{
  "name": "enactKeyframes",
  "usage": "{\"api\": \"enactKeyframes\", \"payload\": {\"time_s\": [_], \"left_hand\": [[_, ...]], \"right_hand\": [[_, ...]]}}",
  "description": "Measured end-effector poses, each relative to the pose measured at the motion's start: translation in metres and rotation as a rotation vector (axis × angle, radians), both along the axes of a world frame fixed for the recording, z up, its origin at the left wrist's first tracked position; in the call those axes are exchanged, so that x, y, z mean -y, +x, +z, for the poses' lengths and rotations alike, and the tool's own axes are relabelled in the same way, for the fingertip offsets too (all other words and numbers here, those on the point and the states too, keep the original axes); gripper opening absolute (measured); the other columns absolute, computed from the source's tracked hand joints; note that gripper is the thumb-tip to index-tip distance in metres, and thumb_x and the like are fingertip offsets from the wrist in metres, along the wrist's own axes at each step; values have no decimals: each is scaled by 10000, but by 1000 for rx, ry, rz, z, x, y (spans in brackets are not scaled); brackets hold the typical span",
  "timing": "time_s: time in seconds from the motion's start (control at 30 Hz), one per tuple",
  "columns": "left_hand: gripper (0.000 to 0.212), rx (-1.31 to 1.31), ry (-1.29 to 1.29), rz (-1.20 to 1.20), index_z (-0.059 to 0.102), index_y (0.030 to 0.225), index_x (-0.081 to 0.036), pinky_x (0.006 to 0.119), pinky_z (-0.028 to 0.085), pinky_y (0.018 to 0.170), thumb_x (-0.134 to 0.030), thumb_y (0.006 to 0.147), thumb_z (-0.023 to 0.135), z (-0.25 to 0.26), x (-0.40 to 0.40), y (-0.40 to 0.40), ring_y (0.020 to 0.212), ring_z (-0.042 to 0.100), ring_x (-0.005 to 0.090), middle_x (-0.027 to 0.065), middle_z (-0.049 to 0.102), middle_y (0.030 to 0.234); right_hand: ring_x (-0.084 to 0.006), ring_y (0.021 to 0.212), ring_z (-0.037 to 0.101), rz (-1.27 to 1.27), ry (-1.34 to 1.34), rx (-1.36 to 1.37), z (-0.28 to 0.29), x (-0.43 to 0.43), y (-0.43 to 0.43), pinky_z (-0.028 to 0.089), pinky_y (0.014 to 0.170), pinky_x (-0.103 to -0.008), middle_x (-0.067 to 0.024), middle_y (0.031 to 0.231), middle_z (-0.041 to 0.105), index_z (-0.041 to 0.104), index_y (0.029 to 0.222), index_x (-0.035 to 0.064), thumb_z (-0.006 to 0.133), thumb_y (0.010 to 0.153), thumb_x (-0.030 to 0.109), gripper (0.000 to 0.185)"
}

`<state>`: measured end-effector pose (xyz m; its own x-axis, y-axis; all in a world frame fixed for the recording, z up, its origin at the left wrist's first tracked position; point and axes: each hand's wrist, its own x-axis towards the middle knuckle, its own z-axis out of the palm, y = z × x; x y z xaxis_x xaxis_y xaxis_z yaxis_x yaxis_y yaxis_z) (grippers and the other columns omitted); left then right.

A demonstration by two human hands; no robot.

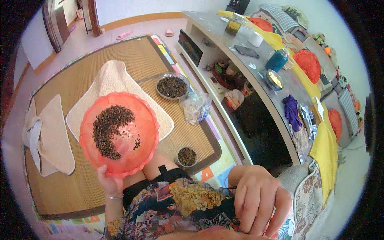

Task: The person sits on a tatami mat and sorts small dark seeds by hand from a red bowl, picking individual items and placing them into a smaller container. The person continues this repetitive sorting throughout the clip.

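Observation:
My left hand [109, 182], with a bangle at the wrist, grips the near rim of a coral-pink plastic dish [144, 120] with a scalloped edge. Small dark brown granules [108, 129] lie in a crescent on the dish's left side, and a few are scattered near its middle. Close to my chest and the camera is my right hand [258, 198], its fingers curled and pointing down. Its fingertips are hidden, so I cannot tell if it holds anything. Between the hands stands a small clear tub [187, 156] of similar granules.
Beyond the dish, a clear round container [172, 86] of dark granules stands on the brown mat [126, 51] beside a plastic bag [195, 108]. Beige cloths [111, 75] lie underneath and leftward. A long grey-topped table [210, 27] on the right bears a teal bottle [276, 60] and a phone [246, 51].

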<state>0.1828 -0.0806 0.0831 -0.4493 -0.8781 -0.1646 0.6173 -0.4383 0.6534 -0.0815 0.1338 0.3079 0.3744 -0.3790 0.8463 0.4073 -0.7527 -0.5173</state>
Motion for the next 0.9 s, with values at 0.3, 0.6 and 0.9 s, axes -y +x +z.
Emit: {"api": "enactKeyframes", "payload": {"time_s": [0.3,0.6,0.9], "left_hand": [[538,-4,-32,-19,509,1373,-59,493,417,1091,-241,871,576,7,40,-45,1242,557,265,65,590,1341],[436,-36,-11,-316,552,1301,-43,462,468,1046,-203,896,542,2,78,-116,1189,598,265,90,630,1268],[358,287,114,-456,533,1282,-39,460,546,895,-134,941,480,-70,101,-198,1097,635,248,88,644,1214]], "right_hand": [[-223,912,677,-60,10,49,3,16,-43,497,647,-301,-73,1062,713,608,1109,105,720,932,196,229],[-312,815,694,-104,85,-99,-25,59,-141,542,639,-350,-202,1019,693,630,943,68,749,891,270,240],[-99,914,606,-1563,746,-182,-86,90,-267,493,826,-266,-21,966,655,625,1062,26,648,941,97,143]]}}
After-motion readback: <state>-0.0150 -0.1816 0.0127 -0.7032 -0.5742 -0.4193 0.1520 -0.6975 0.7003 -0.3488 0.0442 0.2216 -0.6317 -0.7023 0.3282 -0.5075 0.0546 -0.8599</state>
